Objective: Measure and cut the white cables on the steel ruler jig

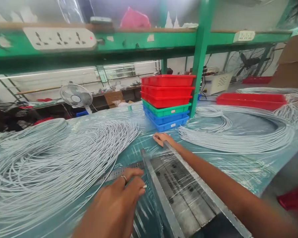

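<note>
My left hand (119, 198), with a ring on one finger, is closed in a pinch at the near left. A short white cable end (145, 186) sticks out between its thumb and forefinger. Just right of it stands a metal frame (181, 188) with two raised rails and clear film stretched over its top. My right arm reaches along the far side of this frame. Beyond the frame's far end, my right hand (162, 138) has its fingers curled together; whatever they hold is hidden. A perforated metal strip (119, 172) lies behind my left hand.
Large coils of white cable (89, 148) spread over the left, and more coils (238, 145) lie on the right. Stacked red, green and blue trays (167, 99) stand by a green post (201, 59). Farther right is a long red tray (250, 100). A green shelf beam (149, 41) crosses above.
</note>
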The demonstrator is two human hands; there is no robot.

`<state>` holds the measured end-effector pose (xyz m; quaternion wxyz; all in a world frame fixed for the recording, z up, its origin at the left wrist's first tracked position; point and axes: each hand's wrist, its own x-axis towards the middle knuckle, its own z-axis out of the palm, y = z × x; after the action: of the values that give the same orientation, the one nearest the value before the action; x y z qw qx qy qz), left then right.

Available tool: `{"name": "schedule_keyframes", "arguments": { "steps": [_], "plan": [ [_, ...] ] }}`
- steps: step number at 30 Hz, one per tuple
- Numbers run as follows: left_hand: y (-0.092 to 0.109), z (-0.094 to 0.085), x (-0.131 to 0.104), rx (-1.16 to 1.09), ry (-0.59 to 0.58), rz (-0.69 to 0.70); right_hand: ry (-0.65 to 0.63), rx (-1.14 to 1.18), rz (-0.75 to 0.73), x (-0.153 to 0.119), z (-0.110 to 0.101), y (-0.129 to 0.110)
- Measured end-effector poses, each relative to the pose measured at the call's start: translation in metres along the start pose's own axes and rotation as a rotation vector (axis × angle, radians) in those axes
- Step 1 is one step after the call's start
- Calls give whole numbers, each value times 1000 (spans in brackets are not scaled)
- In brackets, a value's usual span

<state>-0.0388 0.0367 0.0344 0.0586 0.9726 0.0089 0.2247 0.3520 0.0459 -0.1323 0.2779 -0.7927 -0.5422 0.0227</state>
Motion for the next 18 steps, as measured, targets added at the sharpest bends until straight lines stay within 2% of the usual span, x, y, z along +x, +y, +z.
{"name": "schedule_keyframes", "arguments": {
  "steps": [6, 11, 18],
  "plan": [
    [2, 17, 15, -31, -20, -44, -31, -32, 66, 1, -2, -4],
    [3, 32, 1, -37, -75, -52, -31, -65, 89, -3, -7, -14],
    [7, 38, -6, -7, -44, -79, -45, -92, 129, -4, -11, -26]
  ]
}}
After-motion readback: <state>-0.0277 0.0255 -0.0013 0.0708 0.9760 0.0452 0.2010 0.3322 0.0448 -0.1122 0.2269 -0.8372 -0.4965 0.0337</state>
